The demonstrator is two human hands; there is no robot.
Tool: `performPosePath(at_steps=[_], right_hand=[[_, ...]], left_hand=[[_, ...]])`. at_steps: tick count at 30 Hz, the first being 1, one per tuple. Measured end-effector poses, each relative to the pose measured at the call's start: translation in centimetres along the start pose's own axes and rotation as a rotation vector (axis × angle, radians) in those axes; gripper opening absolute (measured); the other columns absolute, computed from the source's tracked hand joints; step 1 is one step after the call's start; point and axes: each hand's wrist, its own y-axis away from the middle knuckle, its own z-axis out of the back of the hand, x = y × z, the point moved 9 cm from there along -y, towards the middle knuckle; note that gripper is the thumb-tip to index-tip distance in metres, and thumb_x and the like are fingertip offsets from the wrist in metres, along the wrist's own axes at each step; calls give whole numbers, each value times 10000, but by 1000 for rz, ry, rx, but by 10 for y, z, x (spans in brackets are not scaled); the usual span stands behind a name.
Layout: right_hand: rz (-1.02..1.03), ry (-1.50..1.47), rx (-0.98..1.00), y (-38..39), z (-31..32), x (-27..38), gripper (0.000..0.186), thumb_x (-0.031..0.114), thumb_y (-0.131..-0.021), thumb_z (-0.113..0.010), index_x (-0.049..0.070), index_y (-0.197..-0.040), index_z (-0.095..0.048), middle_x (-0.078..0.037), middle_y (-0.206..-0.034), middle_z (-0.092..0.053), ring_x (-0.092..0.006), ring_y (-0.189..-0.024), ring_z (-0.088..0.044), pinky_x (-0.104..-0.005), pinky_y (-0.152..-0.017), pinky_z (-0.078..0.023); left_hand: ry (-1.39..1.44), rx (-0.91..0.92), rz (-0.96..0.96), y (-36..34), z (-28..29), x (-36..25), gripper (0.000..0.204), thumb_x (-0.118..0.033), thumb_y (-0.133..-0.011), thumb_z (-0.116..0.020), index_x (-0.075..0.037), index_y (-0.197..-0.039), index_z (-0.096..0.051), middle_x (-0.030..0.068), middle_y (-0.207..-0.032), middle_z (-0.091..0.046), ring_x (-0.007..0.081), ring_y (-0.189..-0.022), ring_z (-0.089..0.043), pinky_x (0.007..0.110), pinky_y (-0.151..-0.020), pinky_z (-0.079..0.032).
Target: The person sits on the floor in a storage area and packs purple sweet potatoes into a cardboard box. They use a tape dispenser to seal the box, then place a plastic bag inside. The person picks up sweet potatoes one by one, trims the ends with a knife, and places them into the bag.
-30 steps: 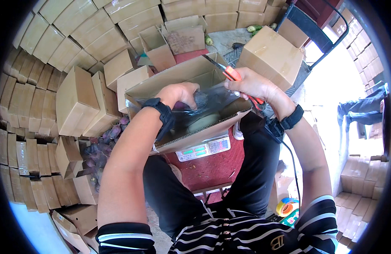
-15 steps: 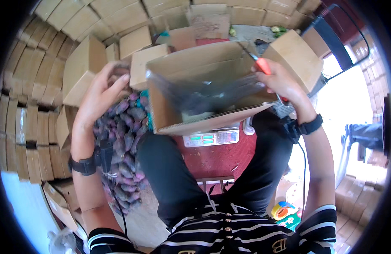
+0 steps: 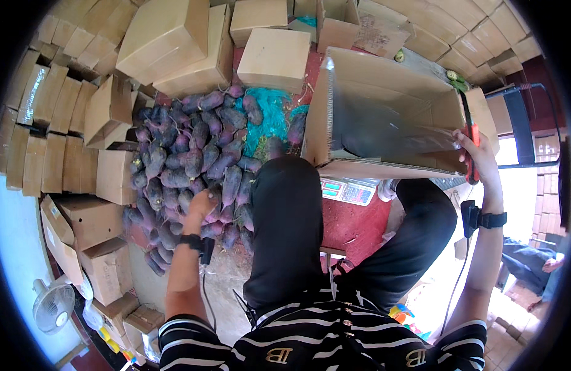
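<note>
My left hand [image 3: 201, 204] reaches down into a pile of dark purple root vegetables [image 3: 196, 157] with thin tails, on the floor to the left. It touches one of them, but its fingers are mostly hidden among the roots. At the right wall of an open cardboard box [image 3: 390, 168], my right hand [image 3: 483, 154] is closed on a red-handled cutting tool [image 3: 475, 137] with a thin dark blade pointing away from me. Its fingertips also touch the edge of a clear plastic liner [image 3: 384, 133] inside the box. Under the box, a scale [image 3: 347, 190] shows partly.
Closed cartons [image 3: 274, 60] stand beyond the pile, and stacked cardboard [image 3: 47, 157] lines the left side. Teal plastic [image 3: 265, 117] lies between pile and box. A white fan [image 3: 53, 307] stands at lower left. Another person's dark-clothed leg [image 3: 527, 263] shows at far right.
My left hand has moved from beside the box down into the root pile. My right hand stays at the box's right side with the tool. The view has turned to the left.
</note>
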Motion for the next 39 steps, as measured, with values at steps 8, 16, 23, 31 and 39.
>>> performPosePath(at_steps=[8,16,23,31,39], right_hand=[[-99,128,-16,-4,2,-3,347,337,-871,-591,18,-1008,-581,8,-757,-554,-51,-533,-523,-179,-453,-371],[-98,298,-5,1,-9,7,394,380,-891,-571,0,-993,-588,-7,-681,-559,-76,-540,-555,-194,-458,-398],[-106,253,-2,-3,-10,6,373,364,-886,-577,3,-977,-597,-11,-694,-570,-82,-545,-559,-202,-466,-409],[-44,287,16,-7,-9,2,291,307,-902,-574,21,-948,-591,-22,-776,-604,-87,-550,-580,-200,-462,-408],[-60,569,17,7,-14,20,237,164,-864,-601,12,-1043,-574,-106,-788,-620,-187,-581,-616,-301,-500,-458]], left_hand=[[73,-238,84,-43,-56,-11,564,-354,-721,-720,-57,-1137,-482,176,-1130,-585,362,-1059,-558,461,-878,-447],[-90,-76,291,-68,-71,-28,630,-419,-686,-760,-78,-1136,-480,112,-1140,-601,266,-1092,-565,468,-904,-394],[883,194,-155,-25,-46,-42,689,-281,-719,-741,-29,-1283,-436,113,-1190,-582,269,-1111,-547,374,-974,-392],[1797,248,-326,83,59,-81,701,-270,-759,-731,13,-1313,-407,78,-1213,-543,190,-1108,-510,329,-963,-397],[770,-457,-520,177,187,-159,692,-205,-592,-833,-20,-1177,-514,105,-1111,-593,213,-1024,-575,330,-903,-447]])
